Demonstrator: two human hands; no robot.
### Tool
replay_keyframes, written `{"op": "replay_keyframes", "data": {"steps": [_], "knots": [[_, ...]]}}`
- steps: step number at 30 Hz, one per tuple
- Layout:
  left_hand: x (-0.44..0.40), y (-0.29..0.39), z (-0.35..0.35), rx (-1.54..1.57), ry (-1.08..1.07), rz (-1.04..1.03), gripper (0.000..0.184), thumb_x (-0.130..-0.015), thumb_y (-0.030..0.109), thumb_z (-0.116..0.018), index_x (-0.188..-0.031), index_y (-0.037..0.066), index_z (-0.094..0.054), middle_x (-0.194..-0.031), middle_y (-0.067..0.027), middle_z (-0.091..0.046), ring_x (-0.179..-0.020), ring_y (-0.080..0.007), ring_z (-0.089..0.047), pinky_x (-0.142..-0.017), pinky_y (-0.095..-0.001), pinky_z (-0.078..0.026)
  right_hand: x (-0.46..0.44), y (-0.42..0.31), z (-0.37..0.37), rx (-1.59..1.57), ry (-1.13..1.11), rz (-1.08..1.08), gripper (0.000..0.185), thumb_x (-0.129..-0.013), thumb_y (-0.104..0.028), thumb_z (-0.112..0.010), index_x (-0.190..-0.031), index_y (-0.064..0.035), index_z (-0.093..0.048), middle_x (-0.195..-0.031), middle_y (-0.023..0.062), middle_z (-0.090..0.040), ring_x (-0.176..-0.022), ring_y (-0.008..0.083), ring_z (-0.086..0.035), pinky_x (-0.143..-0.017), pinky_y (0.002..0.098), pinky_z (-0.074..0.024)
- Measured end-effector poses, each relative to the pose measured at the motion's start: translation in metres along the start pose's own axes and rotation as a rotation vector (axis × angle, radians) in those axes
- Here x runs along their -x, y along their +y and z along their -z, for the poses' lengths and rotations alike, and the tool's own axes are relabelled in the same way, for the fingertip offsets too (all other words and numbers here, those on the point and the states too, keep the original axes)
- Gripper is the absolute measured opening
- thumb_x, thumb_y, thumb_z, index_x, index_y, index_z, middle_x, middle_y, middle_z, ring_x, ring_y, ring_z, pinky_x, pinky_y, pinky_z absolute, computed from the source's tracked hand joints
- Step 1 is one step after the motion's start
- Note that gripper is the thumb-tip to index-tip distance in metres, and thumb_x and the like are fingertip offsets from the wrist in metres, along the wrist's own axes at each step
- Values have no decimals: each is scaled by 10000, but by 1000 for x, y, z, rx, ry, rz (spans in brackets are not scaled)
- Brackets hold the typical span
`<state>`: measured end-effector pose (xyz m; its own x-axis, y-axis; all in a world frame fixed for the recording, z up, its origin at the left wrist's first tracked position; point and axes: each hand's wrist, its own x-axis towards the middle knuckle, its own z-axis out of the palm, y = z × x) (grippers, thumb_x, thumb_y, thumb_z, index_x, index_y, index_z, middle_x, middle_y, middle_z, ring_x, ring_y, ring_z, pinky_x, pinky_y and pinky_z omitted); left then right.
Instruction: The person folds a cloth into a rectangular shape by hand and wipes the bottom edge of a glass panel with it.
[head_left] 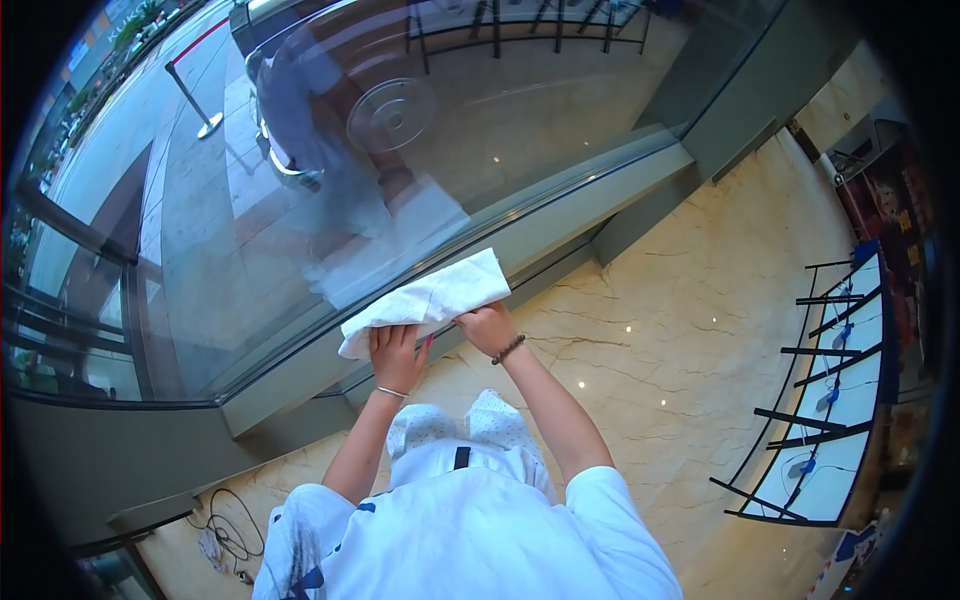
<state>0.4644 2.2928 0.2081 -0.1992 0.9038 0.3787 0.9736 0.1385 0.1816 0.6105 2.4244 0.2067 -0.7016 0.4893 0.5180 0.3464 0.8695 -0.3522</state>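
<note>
A folded white cloth [440, 298] is held in front of me, over the grey sill [290, 388] of a large window. My left hand [397, 358] grips the cloth's near edge towards its left end, with its fingers on top and its thumb to the right. My right hand [488, 328] is closed on the lower right part of the cloth, some fingers hidden beneath it. The window glass [500, 130] rises just beyond, mirroring the cloth and my body. Whether the cloth touches the sill I cannot tell.
On the right stands a long display table [830, 440] with dark bars. A coiled cable [230, 530] lies on the marble floor [640, 340] at lower left. Outside the glass are a barrier post [195, 105] and paving.
</note>
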Motion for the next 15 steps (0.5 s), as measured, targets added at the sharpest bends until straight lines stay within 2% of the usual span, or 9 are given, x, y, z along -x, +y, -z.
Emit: {"op": "replay_keyframes", "data": {"steps": [3,6,9,12,15], "knots": [[-21,11,-12,28,-21,17,414,-709,280,-634,-1070,89,-568,-1073,-82,-536,-1083,-277,-411,-972,-424,-243,-2,26,8,44,16,23,147,-690,-218,-637,-781,-112,-681,-809,83,-648,-836,245,-597,-791,374,-444],[-32,21,-21,12,24,-1,375,-713,253,-626,-1048,91,-577,-1030,-82,-552,-1060,-273,-430,-959,-418,-260,2,45,9,60,-85,2,158,-714,-186,-644,-848,-105,-667,-837,92,-647,-821,247,-606,-774,369,-459],[-36,28,-29,33,-14,4,377,-689,236,-630,-1036,97,-583,-1033,-78,-550,-1044,-271,-436,-949,-432,-271,6,49,14,20,-122,-107,150,-699,-177,-646,-827,-105,-675,-831,93,-648,-827,251,-609,-771,374,-464],[-20,35,-24,25,-47,37,331,-699,232,-630,-992,84,-594,-1017,-85,-558,-1039,-279,-440,-926,-438,-286,17,39,15,-91,94,-18,165,-662,-167,-644,-803,-92,-685,-841,100,-651,-852,249,-613,-784,379,-465],[-24,31,-16,-35,1,14,322,-716,253,-630,-977,68,-595,-1003,-91,-567,-1027,-288,-451,-914,-448,-290,3,41,14,-104,100,50,146,-665,-181,-636,-763,-85,-688,-789,92,-652,-802,245,-615,-774,372,-466]]}}
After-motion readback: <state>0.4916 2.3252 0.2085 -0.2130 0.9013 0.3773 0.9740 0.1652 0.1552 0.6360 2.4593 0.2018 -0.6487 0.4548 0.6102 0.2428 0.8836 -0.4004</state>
